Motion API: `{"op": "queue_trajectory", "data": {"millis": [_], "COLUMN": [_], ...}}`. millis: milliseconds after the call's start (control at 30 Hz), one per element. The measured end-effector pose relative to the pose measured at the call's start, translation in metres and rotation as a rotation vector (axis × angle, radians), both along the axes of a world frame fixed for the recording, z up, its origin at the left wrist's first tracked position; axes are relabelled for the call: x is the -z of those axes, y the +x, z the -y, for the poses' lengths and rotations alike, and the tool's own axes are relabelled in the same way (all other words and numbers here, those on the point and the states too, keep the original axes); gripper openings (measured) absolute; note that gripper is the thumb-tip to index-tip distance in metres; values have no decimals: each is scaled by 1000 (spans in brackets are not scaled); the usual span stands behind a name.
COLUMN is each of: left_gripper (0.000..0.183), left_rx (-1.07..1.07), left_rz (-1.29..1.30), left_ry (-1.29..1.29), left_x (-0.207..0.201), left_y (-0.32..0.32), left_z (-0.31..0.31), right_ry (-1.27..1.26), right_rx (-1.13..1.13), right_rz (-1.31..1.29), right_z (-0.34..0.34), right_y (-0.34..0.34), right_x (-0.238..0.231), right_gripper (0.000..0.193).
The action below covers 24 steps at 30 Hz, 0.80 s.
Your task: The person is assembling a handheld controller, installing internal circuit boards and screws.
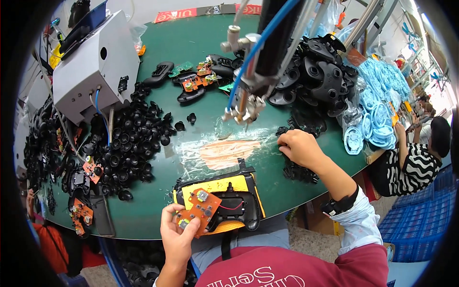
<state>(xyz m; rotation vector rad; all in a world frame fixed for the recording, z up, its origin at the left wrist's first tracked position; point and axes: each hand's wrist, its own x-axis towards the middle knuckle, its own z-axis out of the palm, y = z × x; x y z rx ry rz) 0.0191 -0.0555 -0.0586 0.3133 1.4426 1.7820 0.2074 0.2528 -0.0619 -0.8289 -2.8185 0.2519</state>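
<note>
Right, my left hand (178, 234) pinches the orange circuit board (200, 208) just over the black shell (234, 205) in its yellow jig, while my right hand (299, 148), fingers curled, sits on black parts (299, 172) well right.

Your circuit board (199, 209) sits on the jig (224, 201) at the bench (201, 43) near edge, small caps heap (129, 138) to its left, machine box (91, 67) behind that, shells pile (320, 71) far right, dispenser head (246, 103) hanging over bench ctr.
</note>
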Motion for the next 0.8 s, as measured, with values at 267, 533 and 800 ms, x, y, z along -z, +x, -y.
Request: {"op": "queue_trajectory", "data": {"millis": [267,533,800], "left_gripper": [39,45,61], "left_rx": [-21,13,101], "left_rz": [71,213,438], "left_ry": [71,115,246], "left_x": [-4,-1,-6], "left_y": [-7,-6,-9], "left_z": [18,9,12], "right_ry": [-458,-695,-731], "right_rx": [-141,-120,-5], "right_rz": [-171,-241,-290], "right_z": [35,75,71], "right_y": [-4,-18,-14], "right_x": [-15,7,9], "right_gripper": [13,16,17]}}
